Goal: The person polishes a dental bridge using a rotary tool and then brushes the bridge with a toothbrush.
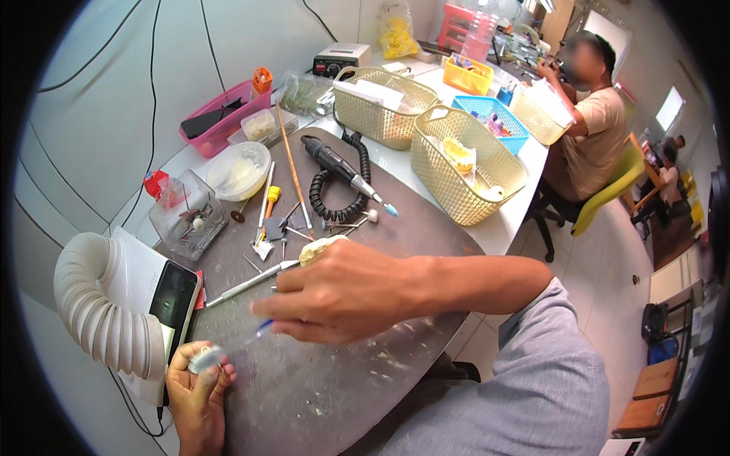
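Observation:
My left hand (196, 395) is at the lower left, its fingers closed around a small greyish, ridged, rounded piece (206, 359) held above the bench. My right hand (331, 292) reaches across the middle of the bench, pinching a slim blue tool (264, 328). The tool's far end points toward the piece in my left hand and is smeared by motion, so its kind and any contact cannot be made out. Just beyond my right hand lie a cream-coloured plaster lump (321, 249) and a silver knife-like hand tool (251, 283).
A ribbed white hose (103, 304) arches at the left beside a phone (175, 300). Behind lie a rotary handpiece (338, 163), a clear box of bits (188, 224), a round tub (239, 169) and a beige basket (464, 178). A co-worker (593, 121) sits at the far right.

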Demonstrator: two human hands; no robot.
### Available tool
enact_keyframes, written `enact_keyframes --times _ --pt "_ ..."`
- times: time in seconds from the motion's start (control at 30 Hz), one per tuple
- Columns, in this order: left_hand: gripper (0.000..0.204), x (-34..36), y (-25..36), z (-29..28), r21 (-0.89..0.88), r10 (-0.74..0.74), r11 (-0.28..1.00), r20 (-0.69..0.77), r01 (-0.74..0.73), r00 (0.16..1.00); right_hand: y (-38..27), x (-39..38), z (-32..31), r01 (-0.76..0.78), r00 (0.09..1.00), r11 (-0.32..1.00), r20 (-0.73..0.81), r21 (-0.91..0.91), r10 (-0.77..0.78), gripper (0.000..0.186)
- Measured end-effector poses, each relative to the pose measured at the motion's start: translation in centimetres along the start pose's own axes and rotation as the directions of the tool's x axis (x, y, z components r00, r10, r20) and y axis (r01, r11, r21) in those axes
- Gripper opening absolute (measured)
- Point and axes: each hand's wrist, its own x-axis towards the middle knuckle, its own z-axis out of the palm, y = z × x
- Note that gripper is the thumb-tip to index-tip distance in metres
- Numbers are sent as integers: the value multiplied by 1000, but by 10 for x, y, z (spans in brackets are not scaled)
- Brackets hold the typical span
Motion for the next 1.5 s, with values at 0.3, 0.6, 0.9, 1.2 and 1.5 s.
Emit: enact_keyframes --times 0.3,0.6,0.9,1.2,1.5 --pt "33 0 -1 1 -72 -5 997 -24 3 1000 9 -5 7 16 1000 1000 -18 -9 -16 25" --pt "33 2 -3 -2 -55 51 997 10 -50 999 9 3 8 -31 999 999 -44 -32 30 18" --pt "21 -3 2 -13 -117 -3 993 59 10 998 -14 13 1 -145 989 987 -2 71 145 28" --pt "24 2 -2 -7 -117 30 993 86 -20 996 -16 12 -2 -83 991 996 102 12 82 32" --pt "33 -1 3 -9 -71 -21 997 107 29 994 -14 15 -1 -102 991 991 -100 -91 93 39"
